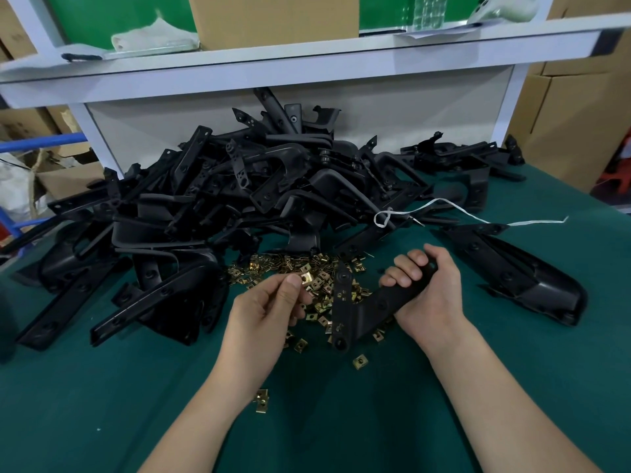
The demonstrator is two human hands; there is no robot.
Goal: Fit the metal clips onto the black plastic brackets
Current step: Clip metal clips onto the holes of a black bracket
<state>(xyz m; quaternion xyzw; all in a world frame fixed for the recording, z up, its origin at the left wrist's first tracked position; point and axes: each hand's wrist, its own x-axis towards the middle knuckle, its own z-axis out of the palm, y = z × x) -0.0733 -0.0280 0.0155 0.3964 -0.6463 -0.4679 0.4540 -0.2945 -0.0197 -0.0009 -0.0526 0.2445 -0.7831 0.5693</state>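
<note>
1. left hand (269, 308) pinches one metal clip (306, 278), at 9 o'clock of the black bracket (358, 302) that the right hand (426, 288) grips by its 2 o'clock end.
2. pushed on skewed, the small clip could jam or slip free.
3. toward 12 o'clock, clip heap (293, 262) and bracket pile (239, 192) on the table (102, 404): a dropped clip could get lost there.
</note>
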